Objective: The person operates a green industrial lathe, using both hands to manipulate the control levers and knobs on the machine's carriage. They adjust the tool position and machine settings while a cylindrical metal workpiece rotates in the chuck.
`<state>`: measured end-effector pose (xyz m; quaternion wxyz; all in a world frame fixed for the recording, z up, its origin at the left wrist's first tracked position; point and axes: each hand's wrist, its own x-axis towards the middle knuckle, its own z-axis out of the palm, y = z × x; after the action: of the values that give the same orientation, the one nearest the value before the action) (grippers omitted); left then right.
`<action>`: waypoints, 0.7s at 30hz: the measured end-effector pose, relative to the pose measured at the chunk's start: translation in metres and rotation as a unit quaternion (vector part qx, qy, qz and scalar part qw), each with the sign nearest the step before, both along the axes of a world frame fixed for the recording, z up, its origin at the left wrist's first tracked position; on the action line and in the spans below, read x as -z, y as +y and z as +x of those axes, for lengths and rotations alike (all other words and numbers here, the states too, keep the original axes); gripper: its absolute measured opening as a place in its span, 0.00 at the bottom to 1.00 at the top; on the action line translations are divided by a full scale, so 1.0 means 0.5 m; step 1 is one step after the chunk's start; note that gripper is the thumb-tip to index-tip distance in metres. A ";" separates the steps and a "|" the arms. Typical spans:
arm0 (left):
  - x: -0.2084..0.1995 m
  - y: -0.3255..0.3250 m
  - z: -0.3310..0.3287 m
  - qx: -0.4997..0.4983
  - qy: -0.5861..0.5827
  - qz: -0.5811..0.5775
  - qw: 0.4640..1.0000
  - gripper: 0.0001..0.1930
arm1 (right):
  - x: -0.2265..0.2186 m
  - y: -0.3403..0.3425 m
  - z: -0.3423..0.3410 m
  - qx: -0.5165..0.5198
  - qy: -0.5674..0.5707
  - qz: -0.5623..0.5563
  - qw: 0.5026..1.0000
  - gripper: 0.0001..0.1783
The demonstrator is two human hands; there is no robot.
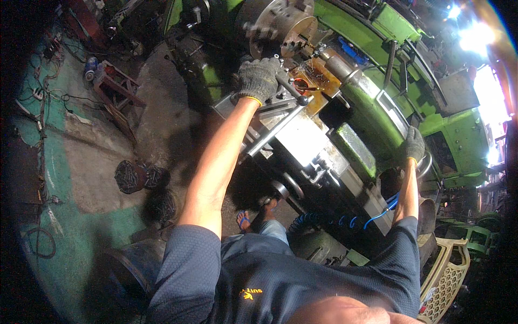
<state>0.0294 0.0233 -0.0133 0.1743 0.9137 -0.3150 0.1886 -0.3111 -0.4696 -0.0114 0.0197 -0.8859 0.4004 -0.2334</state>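
My left hand [256, 80], in a dark knit work glove with a yellow cuff edge, is closed over the tool post area of a green metal lathe. Its curled fingers hide what they grip. Beside it a lever with a black ball knob [303, 100] slants across the carriage. Just beyond my fingers is the large round steel chuck [294, 33], its jaws looking blurred. Far over to the right, my gloved right hand [414, 143] lies with fingers extended along the end of the green tailstock [384, 120], next to a shiny handwheel [426, 164].
An oily brown tray area [324, 75] lies behind the tool post. A blue coiled air hose [305, 220] hangs below the bed. On the floor to the left are a rusty metal stand [116, 86], a can [90, 67], and dark heaps [132, 177]. A beige grille [445, 278] stands lower right.
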 end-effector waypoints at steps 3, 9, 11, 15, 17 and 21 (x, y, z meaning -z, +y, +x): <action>0.002 0.002 0.003 0.001 0.004 -0.005 1.000 0.10 | 0.001 0.004 0.003 -0.003 -0.001 -0.006 1.000 0.25; 0.004 0.004 0.004 0.005 -0.008 -0.016 1.000 0.10 | 0.007 0.001 0.001 -0.015 -0.009 -0.017 1.000 0.26; 0.006 0.006 0.005 0.006 -0.010 -0.015 1.000 0.10 | 0.009 -0.003 0.000 -0.017 -0.012 -0.018 1.000 0.26; 0.001 0.002 -0.002 0.007 -0.008 -0.024 1.000 0.10 | 0.011 -0.011 -0.003 -0.015 -0.004 -0.017 1.000 0.27; 0.003 0.003 -0.001 0.005 -0.008 -0.031 0.999 0.10 | 0.010 -0.008 0.000 -0.013 -0.002 -0.012 1.000 0.27; 0.002 0.002 -0.001 0.004 0.000 -0.030 1.000 0.12 | 0.010 -0.010 -0.002 -0.011 0.000 -0.015 1.000 0.27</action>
<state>0.0291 0.0242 -0.0145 0.2022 0.9067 -0.3132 0.1974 -0.3119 -0.4746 -0.0164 0.0095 -0.8903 0.3873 -0.2392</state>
